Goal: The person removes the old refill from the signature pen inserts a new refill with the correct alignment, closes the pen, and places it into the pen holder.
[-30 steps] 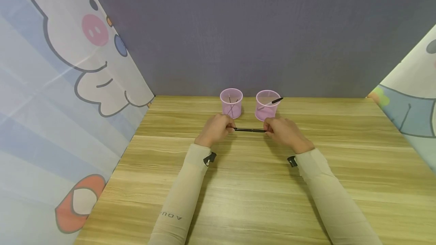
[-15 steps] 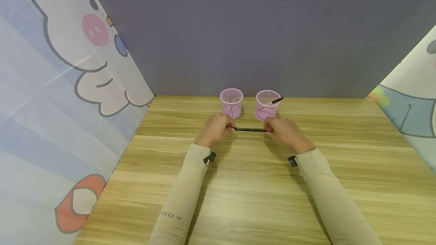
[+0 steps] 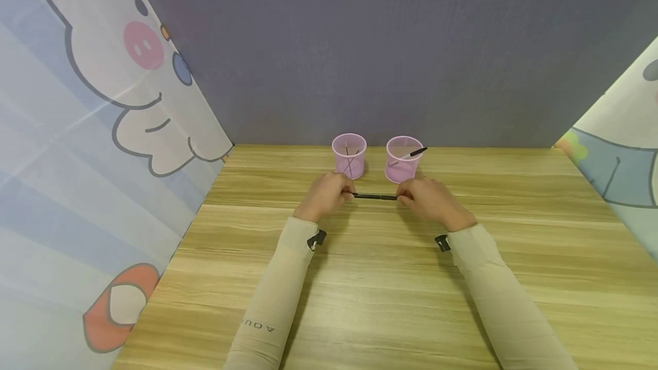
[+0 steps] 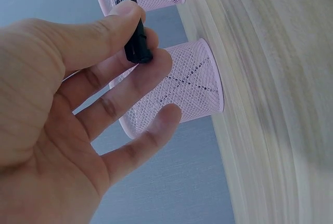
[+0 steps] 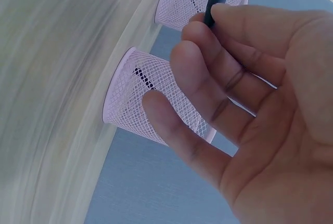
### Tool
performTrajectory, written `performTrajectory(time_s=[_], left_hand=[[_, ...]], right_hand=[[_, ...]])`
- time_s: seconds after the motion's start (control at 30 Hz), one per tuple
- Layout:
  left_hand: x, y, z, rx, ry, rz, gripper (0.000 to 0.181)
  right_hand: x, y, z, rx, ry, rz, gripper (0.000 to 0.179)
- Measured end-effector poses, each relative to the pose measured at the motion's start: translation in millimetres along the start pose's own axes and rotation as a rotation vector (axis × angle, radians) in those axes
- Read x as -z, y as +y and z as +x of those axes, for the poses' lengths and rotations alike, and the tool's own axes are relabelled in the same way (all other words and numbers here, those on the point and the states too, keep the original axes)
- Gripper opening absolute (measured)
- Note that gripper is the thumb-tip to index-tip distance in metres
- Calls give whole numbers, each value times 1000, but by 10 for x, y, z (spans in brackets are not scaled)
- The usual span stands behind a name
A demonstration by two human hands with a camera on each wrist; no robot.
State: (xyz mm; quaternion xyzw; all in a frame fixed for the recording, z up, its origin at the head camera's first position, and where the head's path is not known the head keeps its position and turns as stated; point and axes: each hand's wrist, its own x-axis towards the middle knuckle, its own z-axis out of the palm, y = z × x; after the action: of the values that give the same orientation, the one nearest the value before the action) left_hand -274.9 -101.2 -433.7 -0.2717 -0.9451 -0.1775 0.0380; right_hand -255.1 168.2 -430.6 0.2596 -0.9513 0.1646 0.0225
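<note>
Left hand (image 3: pixel 325 194), right hand (image 3: pixel 426 200) pinching slim black plastic-looking pen (image 3: pixel 375 196), opposite ends; probably light, stiff, slick; ends good hold.

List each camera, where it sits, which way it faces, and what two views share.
Head: on the head, facing forward and down at the table, left pink cup, right pink cup and held pen; the left hand, right hand, left sleeve and right sleeve show.
Left wrist: on that wrist, looking past the palm toward the cups; only the left hand shows, pinching the pen.
Right wrist: mounted and facing likewise; only the right hand shows.
Both wrist views share the pen and cups.
</note>
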Motion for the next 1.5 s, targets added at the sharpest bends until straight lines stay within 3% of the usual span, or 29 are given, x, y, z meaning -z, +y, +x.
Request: performTrajectory(time_s=[0.33, 1.5], left_hand=[[-5, -3, 10, -6, -11, 15, 3], [-14, -1, 7, -5, -7, -3, 4]], right_hand=[[-11, 1, 0, 32, 15, 7, 5], [-15, 24, 1, 15, 10, 10, 5]])
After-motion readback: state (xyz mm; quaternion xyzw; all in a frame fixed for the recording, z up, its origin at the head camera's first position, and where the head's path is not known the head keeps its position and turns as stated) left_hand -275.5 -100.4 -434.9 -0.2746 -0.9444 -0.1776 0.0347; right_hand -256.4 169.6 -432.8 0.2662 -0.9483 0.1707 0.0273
